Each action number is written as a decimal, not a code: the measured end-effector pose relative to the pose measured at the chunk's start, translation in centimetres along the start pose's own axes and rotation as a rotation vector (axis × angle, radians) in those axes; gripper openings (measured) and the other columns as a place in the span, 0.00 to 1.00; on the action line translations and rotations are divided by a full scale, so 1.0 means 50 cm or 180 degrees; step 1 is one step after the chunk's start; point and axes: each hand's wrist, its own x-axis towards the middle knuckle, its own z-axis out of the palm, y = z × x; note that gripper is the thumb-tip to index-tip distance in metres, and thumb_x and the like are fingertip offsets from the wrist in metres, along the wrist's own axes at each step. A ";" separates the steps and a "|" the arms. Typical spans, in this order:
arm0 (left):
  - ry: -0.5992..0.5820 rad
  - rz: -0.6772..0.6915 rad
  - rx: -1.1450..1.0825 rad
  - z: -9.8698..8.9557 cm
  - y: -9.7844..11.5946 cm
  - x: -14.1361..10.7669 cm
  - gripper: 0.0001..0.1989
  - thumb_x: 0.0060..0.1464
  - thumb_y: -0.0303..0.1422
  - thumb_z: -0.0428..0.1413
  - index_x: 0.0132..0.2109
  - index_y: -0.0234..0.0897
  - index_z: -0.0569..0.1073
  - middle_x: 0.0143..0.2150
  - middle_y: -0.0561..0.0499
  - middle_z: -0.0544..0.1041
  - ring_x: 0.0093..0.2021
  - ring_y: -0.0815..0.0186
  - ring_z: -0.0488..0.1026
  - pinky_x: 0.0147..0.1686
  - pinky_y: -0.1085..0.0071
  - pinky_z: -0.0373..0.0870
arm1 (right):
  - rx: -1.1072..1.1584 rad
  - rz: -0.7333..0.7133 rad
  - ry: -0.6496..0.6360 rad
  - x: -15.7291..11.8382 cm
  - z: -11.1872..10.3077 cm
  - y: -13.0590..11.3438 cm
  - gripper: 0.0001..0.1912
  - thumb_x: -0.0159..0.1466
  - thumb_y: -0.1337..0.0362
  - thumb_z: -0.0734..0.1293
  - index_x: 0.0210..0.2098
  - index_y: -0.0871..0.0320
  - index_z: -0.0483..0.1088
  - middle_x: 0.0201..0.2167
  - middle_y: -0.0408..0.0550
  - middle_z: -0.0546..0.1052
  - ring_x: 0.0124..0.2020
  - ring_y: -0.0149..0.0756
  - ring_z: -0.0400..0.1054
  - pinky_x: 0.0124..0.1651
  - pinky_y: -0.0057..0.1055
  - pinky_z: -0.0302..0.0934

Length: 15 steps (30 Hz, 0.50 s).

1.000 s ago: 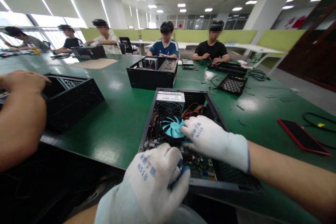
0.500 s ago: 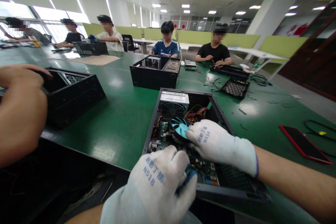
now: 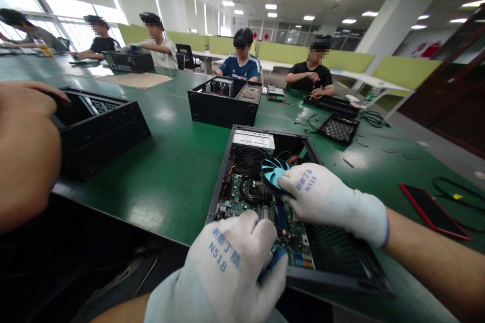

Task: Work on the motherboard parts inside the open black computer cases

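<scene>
My right hand (image 3: 314, 189), in a white glove, grips a black cooling fan with light-blue blades (image 3: 273, 174) by its right side. The fan is tilted over the motherboard (image 3: 242, 197), and the dark CPU socket area (image 3: 254, 191) shows just left of it. Both lie inside an open black computer case (image 3: 223, 181) in front of me. Near the case's front edge my left hand (image 3: 231, 257), gloved too, is closed with curled fingers. What it holds, if anything, is hidden. A power supply (image 3: 253, 149) with a round grille sits at the case's far left corner.
Another person's arm (image 3: 26, 146) reaches into a black case (image 3: 106, 131) on my left. A third open case (image 3: 223, 106) stands beyond mine on the green table (image 3: 166, 171). A red-edged phone (image 3: 434, 209) and a cable (image 3: 454, 186) lie at the right. Several people sit across.
My right hand has lifted the fan and moved it up and right, uncovering the socket area beneath. My left hand has stayed nearly in place.
</scene>
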 end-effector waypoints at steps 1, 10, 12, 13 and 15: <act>0.0029 0.0018 -0.0013 0.001 -0.001 0.000 0.05 0.62 0.36 0.54 0.38 0.43 0.65 0.36 0.52 0.74 0.30 0.61 0.72 0.27 0.63 0.63 | -0.0015 0.0070 -0.0070 -0.004 -0.001 0.003 0.08 0.64 0.63 0.64 0.38 0.56 0.75 0.36 0.53 0.82 0.38 0.47 0.77 0.38 0.38 0.61; -0.0064 0.0036 0.0023 -0.006 0.002 0.002 0.04 0.62 0.36 0.54 0.39 0.43 0.66 0.36 0.52 0.74 0.30 0.62 0.72 0.28 0.63 0.64 | -0.0451 0.0638 -0.0068 0.004 0.010 0.036 0.09 0.63 0.65 0.63 0.39 0.57 0.75 0.36 0.57 0.82 0.35 0.50 0.77 0.34 0.39 0.59; -0.0092 -0.0012 0.0067 -0.009 0.003 0.003 0.04 0.62 0.36 0.54 0.39 0.43 0.66 0.36 0.52 0.74 0.30 0.62 0.72 0.28 0.63 0.64 | -0.0508 0.0672 -0.0017 0.016 0.018 0.047 0.09 0.62 0.66 0.63 0.39 0.57 0.75 0.36 0.57 0.81 0.36 0.49 0.77 0.35 0.38 0.58; -0.0108 -0.0029 0.0088 -0.010 0.004 0.003 0.05 0.62 0.36 0.54 0.38 0.43 0.66 0.36 0.52 0.74 0.30 0.62 0.72 0.27 0.63 0.64 | -0.0518 0.0658 0.0008 0.023 0.023 0.054 0.09 0.62 0.67 0.63 0.39 0.57 0.75 0.36 0.57 0.81 0.37 0.49 0.77 0.35 0.38 0.57; -0.0137 -0.0051 0.0114 -0.011 0.005 0.003 0.05 0.62 0.36 0.54 0.37 0.43 0.65 0.36 0.53 0.74 0.29 0.62 0.72 0.27 0.63 0.64 | -0.0538 0.0583 0.0093 0.038 0.035 0.069 0.10 0.64 0.67 0.62 0.41 0.58 0.75 0.37 0.57 0.81 0.38 0.50 0.76 0.36 0.39 0.56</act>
